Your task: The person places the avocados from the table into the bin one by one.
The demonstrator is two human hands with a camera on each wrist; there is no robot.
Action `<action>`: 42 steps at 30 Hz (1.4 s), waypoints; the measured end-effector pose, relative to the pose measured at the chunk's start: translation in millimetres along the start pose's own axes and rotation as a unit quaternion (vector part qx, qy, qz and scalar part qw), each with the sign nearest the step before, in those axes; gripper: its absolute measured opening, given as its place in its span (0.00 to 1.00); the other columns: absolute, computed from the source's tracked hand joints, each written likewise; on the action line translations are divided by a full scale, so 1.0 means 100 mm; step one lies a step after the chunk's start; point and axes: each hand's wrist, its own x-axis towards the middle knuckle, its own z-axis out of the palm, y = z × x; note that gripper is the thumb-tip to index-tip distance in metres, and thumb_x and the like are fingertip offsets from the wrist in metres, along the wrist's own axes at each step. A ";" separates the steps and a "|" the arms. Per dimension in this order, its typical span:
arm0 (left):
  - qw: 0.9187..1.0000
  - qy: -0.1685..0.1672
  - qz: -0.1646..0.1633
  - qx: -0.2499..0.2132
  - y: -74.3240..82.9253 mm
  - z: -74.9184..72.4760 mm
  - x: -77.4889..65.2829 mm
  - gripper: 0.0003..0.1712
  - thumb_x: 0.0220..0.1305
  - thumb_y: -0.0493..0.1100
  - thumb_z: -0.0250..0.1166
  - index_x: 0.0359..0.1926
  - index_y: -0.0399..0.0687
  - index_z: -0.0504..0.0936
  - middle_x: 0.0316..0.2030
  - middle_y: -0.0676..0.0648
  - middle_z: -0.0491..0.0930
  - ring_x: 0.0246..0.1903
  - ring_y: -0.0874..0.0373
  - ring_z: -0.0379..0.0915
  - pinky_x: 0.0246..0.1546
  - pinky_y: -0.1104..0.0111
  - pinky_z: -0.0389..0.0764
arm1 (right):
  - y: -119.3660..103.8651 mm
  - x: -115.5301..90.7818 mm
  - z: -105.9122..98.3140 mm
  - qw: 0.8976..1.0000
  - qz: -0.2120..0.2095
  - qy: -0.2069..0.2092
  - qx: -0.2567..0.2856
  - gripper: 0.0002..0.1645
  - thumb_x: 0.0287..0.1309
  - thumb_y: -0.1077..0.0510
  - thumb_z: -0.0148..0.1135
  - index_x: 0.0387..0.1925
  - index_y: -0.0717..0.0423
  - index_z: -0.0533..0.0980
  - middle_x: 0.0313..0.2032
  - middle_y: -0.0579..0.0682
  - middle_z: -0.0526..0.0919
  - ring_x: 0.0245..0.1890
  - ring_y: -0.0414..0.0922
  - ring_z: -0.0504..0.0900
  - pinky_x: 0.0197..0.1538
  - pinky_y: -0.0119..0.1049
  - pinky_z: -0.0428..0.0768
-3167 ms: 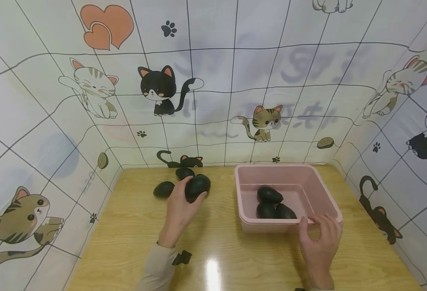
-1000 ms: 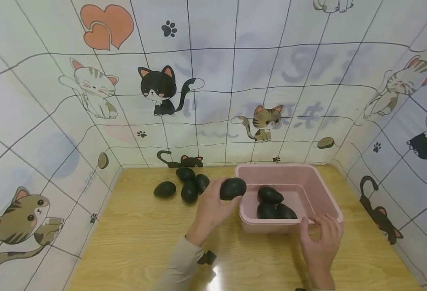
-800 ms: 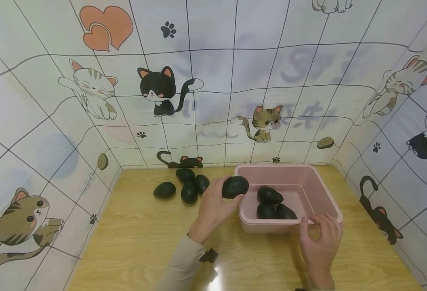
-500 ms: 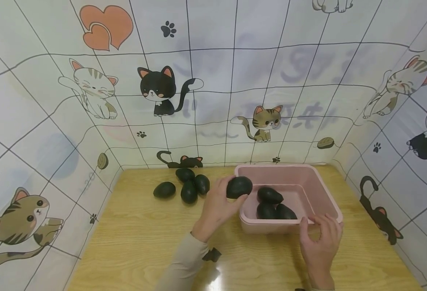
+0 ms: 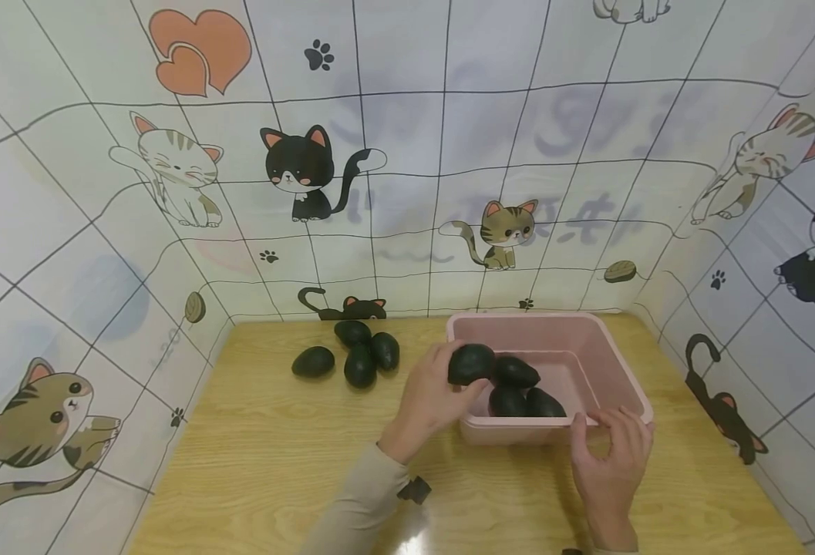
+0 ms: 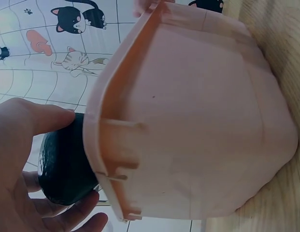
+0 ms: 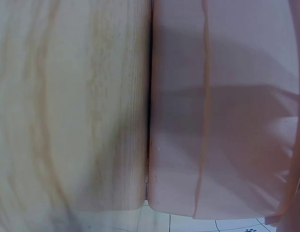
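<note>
My left hand (image 5: pixel 432 395) grips a dark green avocado (image 5: pixel 472 364) over the left rim of a pink plastic bin (image 5: pixel 473 422). In the left wrist view the fingers and thumb curl around this avocado (image 6: pixel 65 162), which is partly hidden behind the bin's rim. Three more avocados (image 5: pixel 516 371) lie inside the bin, toward its left side. My right hand (image 5: pixel 611 455) holds the bin's front rim near the right corner, thumb and fingers bent over the edge. The right wrist view mostly shows the bin's outer wall (image 7: pixel 227 121).
Several avocados (image 5: pixel 360 365) are grouped on the wooden table (image 5: pixel 275 455) at the back left, one lying slightly apart (image 5: pixel 313 361). Behind and beside the table hangs a wall covering (image 5: pixel 407 154) printed with cats and grid lines.
My left hand has carried the avocado from the group on the left to the right, over the bin's left rim. My right hand has stayed on the bin's rim.
</note>
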 end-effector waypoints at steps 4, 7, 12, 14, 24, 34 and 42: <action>1.000 -0.001 0.002 0.008 0.01 0.04 0.00 0.36 0.66 0.58 0.74 0.69 0.50 0.76 0.59 0.46 0.82 0.51 0.53 0.80 0.54 0.60 0.83 | 0.00 0.00 0.00 1.000 -0.002 -0.003 -0.001 0.13 0.54 0.63 0.71 0.34 0.72 0.83 0.36 0.69 0.85 0.61 0.33 0.72 0.80 0.69 0.47; 1.000 0.000 0.003 0.012 0.02 0.07 0.00 0.36 0.66 0.59 0.73 0.69 0.52 0.76 0.59 0.46 0.82 0.54 0.52 0.81 0.55 0.58 0.83 | -0.01 0.01 0.01 1.000 -0.004 0.000 -0.002 0.13 0.54 0.62 0.71 0.34 0.72 0.83 0.36 0.69 0.86 0.59 0.40 0.74 0.80 0.69 0.47; 1.000 0.000 0.002 0.008 0.03 0.09 0.00 0.36 0.66 0.61 0.72 0.69 0.54 0.76 0.57 0.48 0.82 0.53 0.52 0.81 0.53 0.59 0.84 | -0.01 0.02 0.01 1.000 -0.002 -0.002 -0.006 0.13 0.55 0.62 0.71 0.34 0.72 0.83 0.37 0.68 0.86 0.59 0.45 0.75 0.81 0.69 0.47; 1.000 -0.002 0.000 0.007 0.04 0.10 0.00 0.35 0.66 0.61 0.72 0.69 0.54 0.76 0.57 0.49 0.82 0.53 0.53 0.81 0.52 0.60 0.84 | 0.00 0.02 0.00 1.000 -0.002 -0.003 -0.006 0.13 0.55 0.62 0.71 0.34 0.72 0.83 0.37 0.68 0.86 0.58 0.45 0.75 0.81 0.69 0.47; 1.000 0.011 0.011 0.004 0.03 0.14 -0.02 0.34 0.66 0.58 0.72 0.68 0.52 0.78 0.51 0.51 0.83 0.47 0.56 0.81 0.44 0.67 0.81 | 0.01 0.00 0.00 1.000 0.002 -0.007 -0.010 0.13 0.55 0.61 0.71 0.34 0.71 0.83 0.36 0.68 0.86 0.56 0.57 0.77 0.81 0.69 0.47; 0.999 0.031 0.007 -0.006 -0.03 0.12 -0.05 0.29 0.68 0.55 0.71 0.67 0.53 0.81 0.50 0.52 0.85 0.46 0.58 0.81 0.45 0.67 0.82 | -0.04 0.02 0.03 1.000 -0.012 0.012 0.001 0.14 0.54 0.62 0.70 0.31 0.74 0.81 0.35 0.68 0.85 0.61 0.31 0.72 0.76 0.69 0.55; 0.999 0.039 -0.024 -0.025 -0.11 0.08 -0.08 0.28 0.68 0.53 0.71 0.67 0.55 0.81 0.55 0.51 0.86 0.51 0.57 0.83 0.52 0.60 0.84 | -0.07 0.02 0.04 1.000 -0.012 0.013 0.001 0.13 0.54 0.63 0.70 0.31 0.74 0.81 0.35 0.70 0.85 0.61 0.29 0.71 0.77 0.70 0.54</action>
